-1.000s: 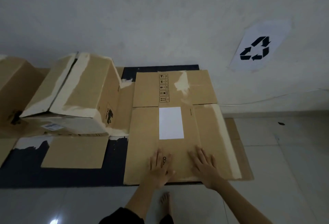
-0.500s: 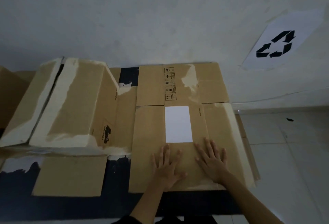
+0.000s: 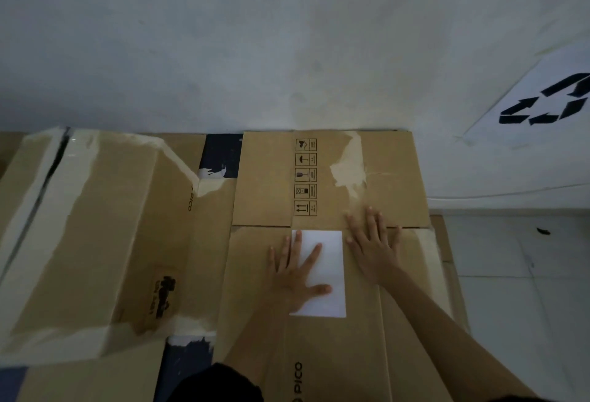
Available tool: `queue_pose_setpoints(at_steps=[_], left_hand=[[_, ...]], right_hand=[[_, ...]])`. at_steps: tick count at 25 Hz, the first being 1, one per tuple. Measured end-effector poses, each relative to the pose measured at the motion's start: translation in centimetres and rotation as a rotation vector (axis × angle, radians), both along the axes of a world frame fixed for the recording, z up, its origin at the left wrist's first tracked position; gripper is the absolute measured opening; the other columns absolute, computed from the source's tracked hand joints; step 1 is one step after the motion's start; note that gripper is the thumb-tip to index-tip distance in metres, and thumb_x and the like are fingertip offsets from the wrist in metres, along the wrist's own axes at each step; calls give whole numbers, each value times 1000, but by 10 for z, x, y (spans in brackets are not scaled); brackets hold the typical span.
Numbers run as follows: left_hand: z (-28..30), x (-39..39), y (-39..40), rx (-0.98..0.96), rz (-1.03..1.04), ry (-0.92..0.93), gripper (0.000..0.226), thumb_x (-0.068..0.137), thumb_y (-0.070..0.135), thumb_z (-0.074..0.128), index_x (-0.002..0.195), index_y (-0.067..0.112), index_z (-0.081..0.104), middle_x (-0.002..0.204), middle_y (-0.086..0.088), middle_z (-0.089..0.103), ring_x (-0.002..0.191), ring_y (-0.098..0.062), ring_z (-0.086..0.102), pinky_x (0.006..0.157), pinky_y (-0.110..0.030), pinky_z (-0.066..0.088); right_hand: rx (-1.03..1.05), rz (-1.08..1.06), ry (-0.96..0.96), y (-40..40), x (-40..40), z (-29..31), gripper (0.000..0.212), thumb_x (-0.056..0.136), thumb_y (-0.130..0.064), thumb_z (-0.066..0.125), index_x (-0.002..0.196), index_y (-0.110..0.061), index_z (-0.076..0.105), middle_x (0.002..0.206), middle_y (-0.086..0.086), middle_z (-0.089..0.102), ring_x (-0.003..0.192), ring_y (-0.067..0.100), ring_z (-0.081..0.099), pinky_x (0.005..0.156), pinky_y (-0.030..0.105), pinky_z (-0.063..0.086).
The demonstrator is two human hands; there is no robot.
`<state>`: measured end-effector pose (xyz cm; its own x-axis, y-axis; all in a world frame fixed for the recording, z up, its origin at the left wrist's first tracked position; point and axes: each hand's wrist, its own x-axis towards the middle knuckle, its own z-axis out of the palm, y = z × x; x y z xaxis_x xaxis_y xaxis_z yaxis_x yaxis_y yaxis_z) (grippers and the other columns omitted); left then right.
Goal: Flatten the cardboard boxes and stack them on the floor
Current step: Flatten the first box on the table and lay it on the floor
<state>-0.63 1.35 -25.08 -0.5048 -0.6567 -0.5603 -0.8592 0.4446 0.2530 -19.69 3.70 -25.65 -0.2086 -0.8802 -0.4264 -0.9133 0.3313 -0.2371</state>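
Observation:
A flattened brown cardboard box point(image 3: 265, 184) lies on the floor against the wall, with a white label point(image 3: 332, 302) and printed handling symbols point(image 3: 305, 176). My left hand point(image 3: 295, 270) rests flat on it, fingers spread, partly over the white label. My right hand point(image 3: 375, 247) presses flat beside it, fingertips at the flap seam. Neither hand holds anything. More flat cardboard point(image 3: 447, 242) shows under its right edge. To the left stands an assembled box point(image 3: 95, 229) with pale tape strips, still in its full shape.
A dark mat point(image 3: 186, 366) shows under the cardboard. A loose flap point(image 3: 92, 382) lies at the lower left. The grey wall point(image 3: 255, 50) is directly ahead, with a recycling sign point(image 3: 549, 105) at right. White tiled floor point(image 3: 523, 306) lies to the right.
Both hands have slid forward along the flattened box, from its near edge up to the white label and flap seam. The view has moved closer to the wall.

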Motion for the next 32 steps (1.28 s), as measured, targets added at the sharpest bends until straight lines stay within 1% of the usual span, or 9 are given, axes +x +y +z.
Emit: queue_pose_setpoints(at_steps=[3, 8, 12, 16, 20, 25, 28, 30, 32], left_hand=[[2, -14, -21, -12, 20, -33, 96, 67, 84, 22, 144, 41, -18, 140, 2, -44, 141, -24, -32, 112, -50, -19], [-4, -39, -66, -39, 76, -12, 84, 84, 72, 32, 147, 39, -13, 149, 1, -38, 142, -24, -29, 112, -52, -18], [1, -15, -72, -75, 100, -23, 80, 87, 70, 21, 147, 33, -17, 151, 0, -35, 144, -23, -25, 115, -47, -15], [9, 41, -62, -59, 199, -26, 108, 57, 90, -10, 147, 32, -17, 154, -6, -31, 144, -24, -25, 115, -44, -15], [17, 38, -29, -91, 296, -121, 73, 96, 55, 19, 149, 21, -18, 154, -17, -28, 144, -32, -23, 117, -45, -12], [5, 17, 55, -45, 173, -32, 66, 96, 54, 1, 152, 19, 8, 141, -26, 44, 130, -40, 45, 109, -46, 30], [16, 40, 68, -29, 16, 10, 67, 92, 62, 7, 150, 29, 0, 158, -19, 9, 147, -33, 13, 117, -47, 11], [11, 70, 64, -51, 90, -23, 70, 94, 59, 21, 150, 29, -10, 158, -11, -20, 146, -27, -17, 118, -45, -6], [14, 97, 61, -53, 198, -130, 72, 95, 57, 23, 149, 26, -15, 155, -9, -28, 145, -27, -23, 118, -45, -7]], right_hand=[[-44, 20, 35, -26, -11, -2, 87, 58, -70, -35, 136, -33, -21, 159, 6, -8, 147, 26, -8, 113, 60, -2], [-52, 55, 50, -31, -15, -9, 90, 52, -69, -42, 134, -34, -26, 159, 5, -13, 146, 25, -10, 113, 57, -2], [-69, 15, -6, -15, -34, -5, 75, 69, -67, -14, 136, -34, -22, 159, -2, -11, 147, 18, -9, 116, 50, -1], [-51, -162, 62, 18, -64, -5, 61, 92, -57, 12, 145, -36, -9, 159, -1, -8, 147, 20, -8, 116, 52, 1], [23, -324, 29, 21, -27, 1, 57, 100, -38, 20, 149, -23, -4, 159, 11, -9, 146, 28, -11, 117, 53, -1], [23, 25, -73, 70, 68, 3, 81, 71, -61, -16, 141, -21, -20, 157, 11, -15, 145, 27, -14, 116, 46, -5], [45, 114, -98, 103, 59, 8, 89, 62, -74, -24, 137, -26, -23, 155, 3, -22, 145, 24, -15, 116, 43, -6], [60, 15, -42, 126, 28, 10, 78, 76, -68, -9, 143, -29, -19, 156, 3, -21, 145, 23, -15, 117, 44, -4], [110, -140, -27, 150, -5, 15, 64, 93, -57, 10, 146, -31, -14, 157, 6, -18, 146, 26, -14, 117, 46, -2]])
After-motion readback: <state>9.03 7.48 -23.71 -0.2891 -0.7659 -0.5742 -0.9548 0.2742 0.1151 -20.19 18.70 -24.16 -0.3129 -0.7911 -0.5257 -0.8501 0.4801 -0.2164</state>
